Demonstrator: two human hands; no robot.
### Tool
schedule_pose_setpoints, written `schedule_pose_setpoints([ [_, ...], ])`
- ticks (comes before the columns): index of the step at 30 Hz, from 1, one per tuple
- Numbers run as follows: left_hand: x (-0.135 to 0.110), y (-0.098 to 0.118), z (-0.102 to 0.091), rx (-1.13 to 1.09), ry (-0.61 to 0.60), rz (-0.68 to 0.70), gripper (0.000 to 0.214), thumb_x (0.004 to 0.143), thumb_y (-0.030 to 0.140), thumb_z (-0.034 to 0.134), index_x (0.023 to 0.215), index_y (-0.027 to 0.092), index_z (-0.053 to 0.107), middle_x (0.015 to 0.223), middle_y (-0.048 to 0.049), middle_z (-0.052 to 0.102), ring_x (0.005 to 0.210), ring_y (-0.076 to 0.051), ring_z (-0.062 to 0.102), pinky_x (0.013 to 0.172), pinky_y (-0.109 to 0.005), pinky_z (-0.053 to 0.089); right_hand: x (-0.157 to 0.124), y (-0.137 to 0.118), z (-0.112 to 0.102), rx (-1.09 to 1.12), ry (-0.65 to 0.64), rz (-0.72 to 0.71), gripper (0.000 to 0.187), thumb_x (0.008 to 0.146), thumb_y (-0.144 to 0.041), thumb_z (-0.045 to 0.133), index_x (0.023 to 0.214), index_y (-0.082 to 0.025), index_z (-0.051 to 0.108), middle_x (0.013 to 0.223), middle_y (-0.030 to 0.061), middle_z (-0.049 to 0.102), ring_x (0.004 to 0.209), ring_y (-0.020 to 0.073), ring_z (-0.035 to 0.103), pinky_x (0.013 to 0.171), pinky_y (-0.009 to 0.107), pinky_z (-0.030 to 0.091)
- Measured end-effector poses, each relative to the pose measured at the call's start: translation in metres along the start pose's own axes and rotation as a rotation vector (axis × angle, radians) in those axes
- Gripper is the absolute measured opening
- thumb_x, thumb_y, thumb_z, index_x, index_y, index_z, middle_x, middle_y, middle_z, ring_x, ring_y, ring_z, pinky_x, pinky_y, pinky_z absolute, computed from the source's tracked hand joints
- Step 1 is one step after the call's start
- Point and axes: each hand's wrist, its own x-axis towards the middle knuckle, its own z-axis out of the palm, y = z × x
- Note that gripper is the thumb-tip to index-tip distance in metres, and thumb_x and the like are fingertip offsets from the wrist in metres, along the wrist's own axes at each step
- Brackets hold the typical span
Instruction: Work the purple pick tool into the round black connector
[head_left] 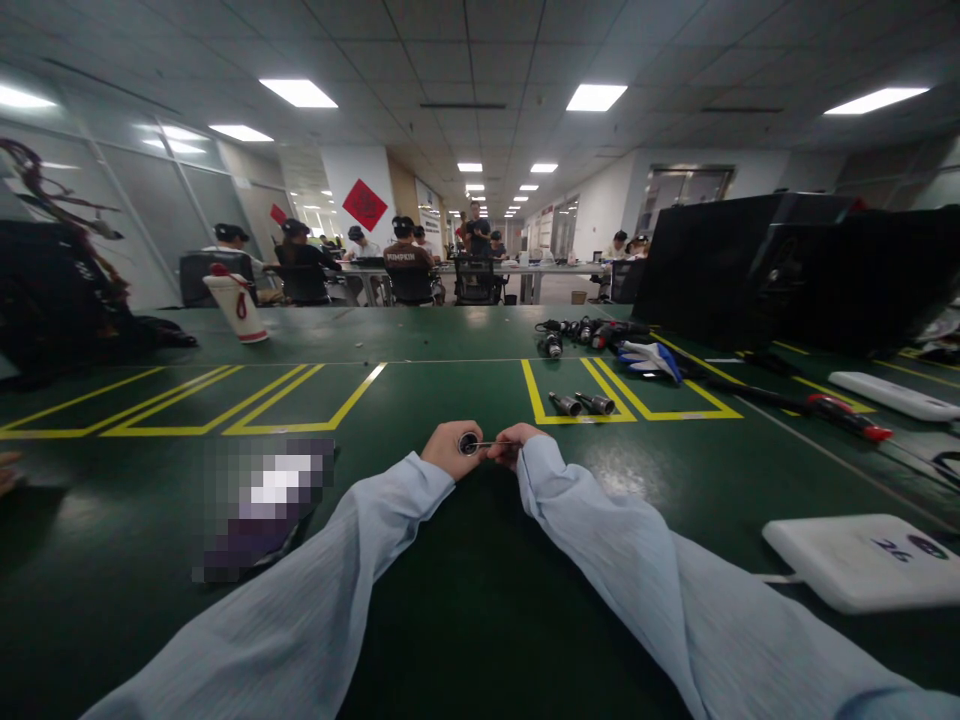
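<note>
My left hand [445, 450] is closed around a small round metal part [468, 443], its dark hollow end facing me. Close beside it, my right hand [513, 444] pinches a thin metal rod [489, 443] whose tip reaches the round part's opening. I cannot make out what kind of tool the rod is. Farther along the green table, two cylindrical metal pieces with narrow shanks, a left one [565, 404] and a right one [597, 403], lie inside a yellow-taped rectangle.
A blurred purple packet [259, 535] lies left of my arms. White-and-blue gloves [649, 360], several dark tools [581, 332] and a red-handled tool [847, 415] are at right, with a white box [870, 560] nearer. A cup [236, 308] stands back left. Another person's hand [7, 472] shows at far left.
</note>
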Motion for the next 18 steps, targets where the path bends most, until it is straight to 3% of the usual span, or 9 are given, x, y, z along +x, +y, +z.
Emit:
schedule_pose_setpoints([
  [7,0.001,0.001,-0.001,-0.036,0.007,-0.037,0.014,0.059,0.022,0.058,0.055,0.013,0.048,0.05,0.0043,0.044,0.047,-0.007,0.04,0.045,-0.018,0.031,0.008,-0.007,0.0,0.064,-0.035,0.244,0.025,0.061,-0.001,0.045,0.041,-0.015,0.046,0.035,-0.0005,0.052,0.035,0.0082,0.046,0.041,0.02,0.042],
  [14,-0.001,0.004,-0.001,0.028,0.008,-0.018,0.008,0.058,0.019,0.055,0.055,0.013,0.05,0.052,0.0032,0.047,0.049,-0.007,0.042,0.046,-0.018,0.031,0.001,-0.012,-0.007,0.057,-0.032,0.193,0.027,0.063,-0.003,0.049,0.04,-0.018,0.052,0.038,-0.0017,0.058,0.041,0.0097,0.053,0.048,0.02,0.044],
  [18,0.0,0.003,0.0,0.015,0.005,-0.016,0.01,0.058,0.019,0.056,0.054,0.013,0.049,0.051,0.0037,0.045,0.048,-0.007,0.041,0.045,-0.018,0.031,0.001,-0.01,-0.005,0.074,-0.041,0.235,0.025,0.062,-0.003,0.048,0.042,-0.017,0.05,0.037,-0.0006,0.056,0.038,0.0096,0.051,0.046,0.021,0.043],
])
